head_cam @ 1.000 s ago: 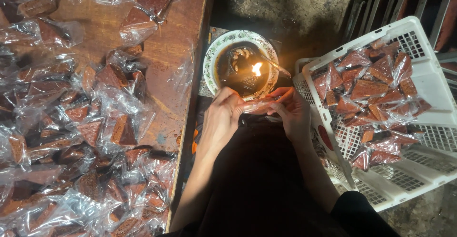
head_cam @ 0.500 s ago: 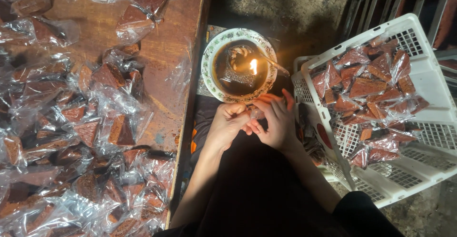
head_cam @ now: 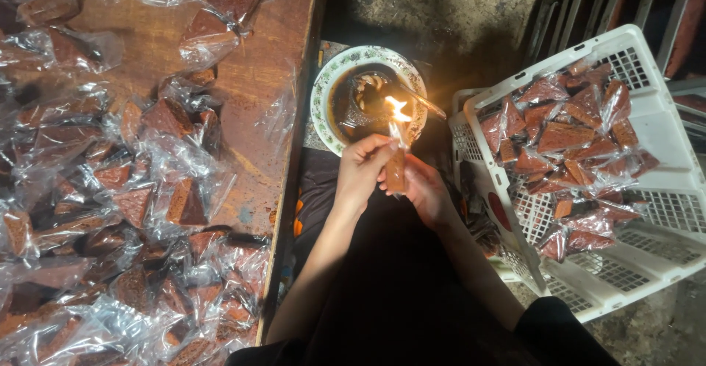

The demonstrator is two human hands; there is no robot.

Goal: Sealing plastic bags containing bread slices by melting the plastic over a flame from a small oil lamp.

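While both hands pinch a wrapped brown wedge [head_cam: 396, 169], left hand [head_cam: 362, 166] and right hand [head_cam: 425, 189] hold its top seemingly at the flame [head_cam: 398, 109] above a patterned dish [head_cam: 323, 94]; white crate [head_cam: 647, 65] right, bagged wedges [head_cam: 147, 204] left

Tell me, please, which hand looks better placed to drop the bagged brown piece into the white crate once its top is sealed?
Probably the right hand: it holds the bagged piece from below and sits on the white crate side. The left hand pinches the bag top by the flame, on the table side.
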